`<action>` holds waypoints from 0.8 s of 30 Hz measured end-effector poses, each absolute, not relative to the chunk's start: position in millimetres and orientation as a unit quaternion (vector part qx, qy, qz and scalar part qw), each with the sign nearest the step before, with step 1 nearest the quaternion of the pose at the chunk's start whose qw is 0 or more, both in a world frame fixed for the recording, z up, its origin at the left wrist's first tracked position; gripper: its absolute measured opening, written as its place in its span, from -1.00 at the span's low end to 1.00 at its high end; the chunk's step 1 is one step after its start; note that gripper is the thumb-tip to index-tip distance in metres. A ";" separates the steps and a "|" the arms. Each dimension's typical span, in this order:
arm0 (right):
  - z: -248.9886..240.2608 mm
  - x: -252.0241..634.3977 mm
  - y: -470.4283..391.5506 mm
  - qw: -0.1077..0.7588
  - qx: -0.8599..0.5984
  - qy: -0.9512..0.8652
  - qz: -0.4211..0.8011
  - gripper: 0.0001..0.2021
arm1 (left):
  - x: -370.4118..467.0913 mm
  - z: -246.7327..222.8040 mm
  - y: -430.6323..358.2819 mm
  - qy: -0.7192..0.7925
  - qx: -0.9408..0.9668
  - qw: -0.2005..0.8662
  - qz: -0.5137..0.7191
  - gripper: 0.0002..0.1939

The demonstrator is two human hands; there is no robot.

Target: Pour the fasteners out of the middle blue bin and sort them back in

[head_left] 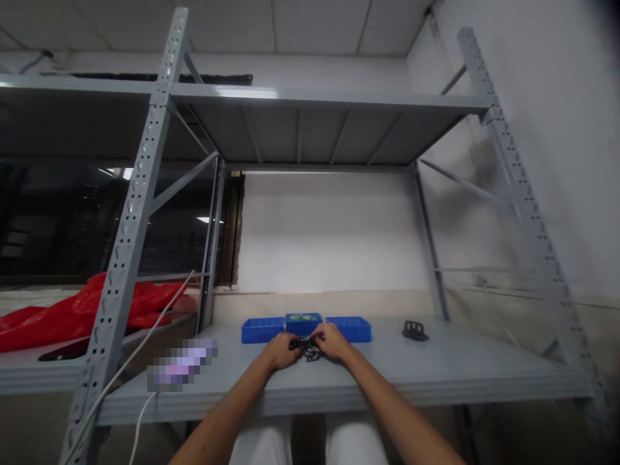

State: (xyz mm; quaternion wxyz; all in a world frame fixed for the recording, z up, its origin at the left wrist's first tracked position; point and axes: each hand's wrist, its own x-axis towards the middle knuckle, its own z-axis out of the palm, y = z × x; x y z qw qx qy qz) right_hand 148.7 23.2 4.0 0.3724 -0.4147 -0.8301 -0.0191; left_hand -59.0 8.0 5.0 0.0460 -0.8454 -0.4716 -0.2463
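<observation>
A small heap of dark, thin pieces [309,349] lies on the grey shelf top, too small and blurred to name. At its left edge is my left hand [281,351], fingers curled in and closed at the pieces. My right hand [331,340] is at the heap's upper right side, its fingertips pinched together. What either hand holds is too small to make out. Just behind the heap stand a left blue bin [263,332], a middle blue bin [304,326] with greenish contents, and a right blue bin [356,330].
A black plastic part [414,330] sits to the right on the shelf [465,361]. On the left lies a blurred-out purple-lit object [183,365], with a white cable [140,420] by it. Grey uprights [130,213] frame the bay. Red sheeting [92,303] covers part of the neighbouring shelf.
</observation>
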 end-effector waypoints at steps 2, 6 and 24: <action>3.3 149.1 23.9 0.364 -0.421 -0.831 -0.016 -0.67 | -59.4 4.7 8.6 -0.479 -0.837 0.056 -0.257 -0.63; -0.5 149.8 24.9 0.337 -0.412 -0.847 -0.001 -0.71 | -58.8 5.0 8.3 -0.470 -0.842 0.060 -0.257 -0.68; 12.8 147.2 13.1 0.395 -0.416 -0.819 -0.016 -0.78 | -58.6 10.2 3.6 -0.420 -0.863 0.079 -0.270 -0.75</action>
